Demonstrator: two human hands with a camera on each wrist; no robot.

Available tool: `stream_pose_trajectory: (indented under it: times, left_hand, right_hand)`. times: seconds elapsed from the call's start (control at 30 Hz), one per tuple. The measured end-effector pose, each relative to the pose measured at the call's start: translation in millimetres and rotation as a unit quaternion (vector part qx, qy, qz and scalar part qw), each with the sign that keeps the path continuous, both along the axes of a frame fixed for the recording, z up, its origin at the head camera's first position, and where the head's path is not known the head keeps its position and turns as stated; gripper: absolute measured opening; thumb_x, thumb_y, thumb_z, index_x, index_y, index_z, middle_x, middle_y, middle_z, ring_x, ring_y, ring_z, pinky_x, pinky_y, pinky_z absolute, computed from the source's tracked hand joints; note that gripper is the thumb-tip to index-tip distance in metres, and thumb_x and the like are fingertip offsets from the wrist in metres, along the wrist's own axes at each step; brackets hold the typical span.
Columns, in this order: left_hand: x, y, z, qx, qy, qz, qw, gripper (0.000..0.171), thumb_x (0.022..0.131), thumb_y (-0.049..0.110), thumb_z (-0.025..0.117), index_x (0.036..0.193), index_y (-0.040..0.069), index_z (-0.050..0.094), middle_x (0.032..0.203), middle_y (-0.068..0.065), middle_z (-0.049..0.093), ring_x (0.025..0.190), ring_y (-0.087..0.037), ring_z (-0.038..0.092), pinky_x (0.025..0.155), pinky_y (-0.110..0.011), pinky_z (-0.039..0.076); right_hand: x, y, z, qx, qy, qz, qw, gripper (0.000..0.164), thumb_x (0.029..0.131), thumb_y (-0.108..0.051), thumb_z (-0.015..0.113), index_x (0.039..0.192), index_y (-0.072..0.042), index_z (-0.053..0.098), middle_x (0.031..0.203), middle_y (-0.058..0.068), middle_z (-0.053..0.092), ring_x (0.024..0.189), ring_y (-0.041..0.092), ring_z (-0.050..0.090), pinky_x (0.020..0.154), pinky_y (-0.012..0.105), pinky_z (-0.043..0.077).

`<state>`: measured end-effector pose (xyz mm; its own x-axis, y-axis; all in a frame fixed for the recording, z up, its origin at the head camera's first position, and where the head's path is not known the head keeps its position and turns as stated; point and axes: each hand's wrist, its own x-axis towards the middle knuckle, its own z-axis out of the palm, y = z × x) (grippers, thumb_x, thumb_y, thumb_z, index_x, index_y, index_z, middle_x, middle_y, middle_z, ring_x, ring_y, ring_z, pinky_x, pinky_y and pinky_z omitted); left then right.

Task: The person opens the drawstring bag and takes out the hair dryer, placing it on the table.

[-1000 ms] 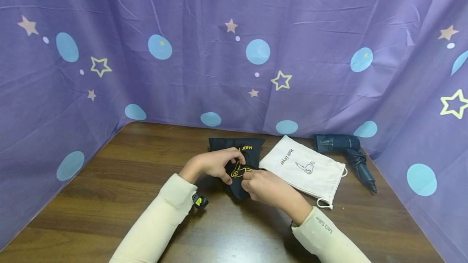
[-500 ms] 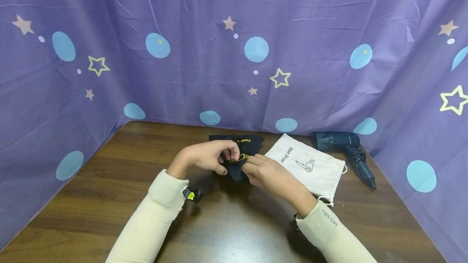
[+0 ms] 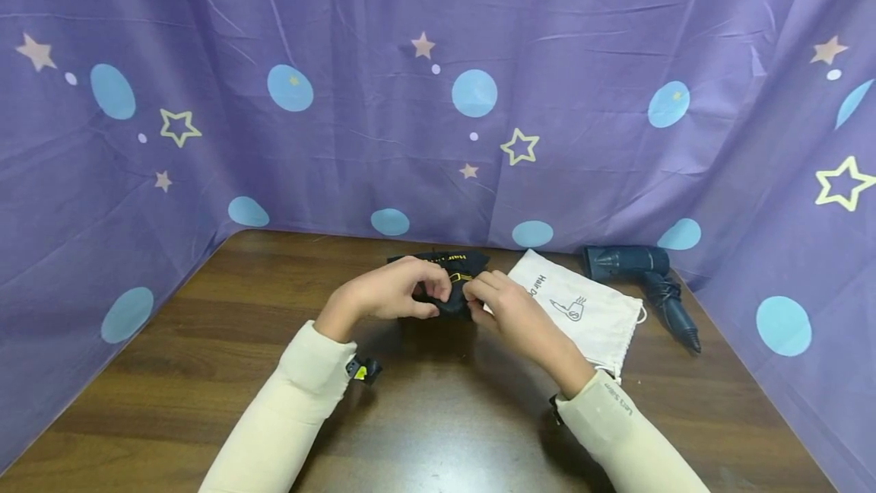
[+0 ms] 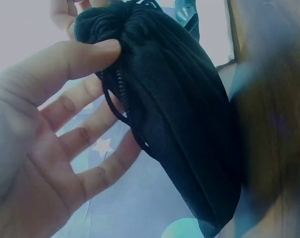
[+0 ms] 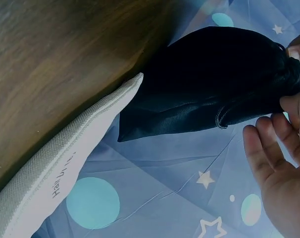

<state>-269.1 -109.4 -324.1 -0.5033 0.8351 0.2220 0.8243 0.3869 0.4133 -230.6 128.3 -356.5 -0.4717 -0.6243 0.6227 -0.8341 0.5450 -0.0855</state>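
A black drawstring bag with yellow lettering stands tilted between my hands near the back of the table, its gathered mouth towards me. My left hand pinches one side of the mouth; in the left wrist view the thumb presses on the bunched cloth of the bag, and cord loops hang beside it. My right hand pinches the other side with thumb and index finger. In the right wrist view its remaining fingers spread below the bag. What the bag holds is hidden.
A white drawstring bag printed "Hair Dryer" lies flat just right of the black one. Beyond it, at the back right, rests a dark blue hair dryer with its cord wrapped at the handle. A purple curtain surrounds the wooden table.
Both hands have moved up and away from me with the bag's mouth. The bag's near end has lifted, so its printed face is foreshortened. The white bag and hair dryer stay in place.
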Motion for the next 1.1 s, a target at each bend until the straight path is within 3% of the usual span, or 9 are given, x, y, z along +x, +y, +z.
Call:
stream_pose_trajectory:
  times: [0.3, 0.47, 0.63, 0.77, 0.97, 1.1]
  left_hand:
    - [-2.8, 0, 0.5, 0.051, 0.034, -0.038, 0.9974, 0.009, 0.089, 0.015, 0.066, 0.094, 0.02, 0.061, 0.087, 0.011, 0.055, 0.081, -0.009, 0.053, 0.072, -0.037, 0.048]
    - [-2.9, -2, 2.4, 0.083, 0.046, -0.041, 0.9947, 0.012, 0.089, 0.012, 0.065, 0.099, 0.019, 0.062, 0.092, 0.009, 0.056, 0.085, -0.009, 0.053, 0.071, -0.035, 0.048]
    - [-2.9, -5, 4.6, 0.127, 0.051, -0.032, 0.9901, 0.016, 0.088, 0.012, 0.066, 0.101, 0.02, 0.063, 0.093, 0.009, 0.058, 0.086, -0.008, 0.054, 0.073, -0.034, 0.048]
    - [-2.3, -5, 6.0, 0.157, 0.049, -0.024, 0.986, 0.016, 0.088, 0.011, 0.067, 0.103, 0.017, 0.065, 0.094, 0.006, 0.06, 0.086, -0.009, 0.055, 0.074, -0.035, 0.049]
    - [9.2, -3, 16.5, 0.204, 0.028, -0.02, 0.9784, 0.018, 0.084, 0.001, 0.068, 0.102, 0.005, 0.066, 0.092, -0.006, 0.063, 0.081, -0.017, 0.06, 0.069, -0.044, 0.051]
    - [14.6, -1, 23.8, 0.215, 0.044, -0.011, 0.9755, 0.018, 0.081, -0.001, 0.071, 0.097, 0.002, 0.065, 0.088, -0.011, 0.062, 0.077, -0.023, 0.059, 0.065, -0.044, 0.051]
  right_hand:
    - [-1.8, 4, 4.7, -0.047, -0.01, 0.003, 0.999, 0.011, 0.087, -0.004, 0.062, 0.095, -0.012, 0.061, 0.091, -0.005, 0.057, 0.084, 0.009, 0.052, 0.073, 0.026, 0.044]
    - [-1.0, 5, 7.6, -0.073, -0.013, 0.006, 0.997, 0.013, 0.09, -0.008, 0.058, 0.102, -0.01, 0.06, 0.092, -0.004, 0.056, 0.087, 0.009, 0.054, 0.077, 0.025, 0.045]
    - [1.5, 3, 9.0, -0.084, -0.017, 0.003, 0.996, 0.023, 0.092, -0.021, 0.059, 0.111, -0.009, 0.057, 0.095, -0.003, 0.055, 0.09, 0.01, 0.053, 0.079, 0.028, 0.044]
    - [3.0, 1, 9.0, -0.085, -0.004, 0.006, 0.996, 0.04, 0.087, -0.028, 0.068, 0.118, -0.007, 0.054, 0.102, 0.001, 0.055, 0.094, 0.014, 0.052, 0.082, 0.029, 0.044]
    - [0.6, 0, 6.4, -0.087, 0.019, 0.011, 0.996, 0.048, 0.082, -0.015, 0.073, 0.124, -0.005, 0.05, 0.1, 0.002, 0.054, 0.09, 0.015, 0.052, 0.079, 0.028, 0.045]
    - [-1.6, -1, 3.9, -0.088, 0.035, 0.009, 0.995, 0.049, 0.081, -0.007, 0.071, 0.125, -0.002, 0.049, 0.095, 0.003, 0.054, 0.085, 0.016, 0.054, 0.075, 0.031, 0.046]
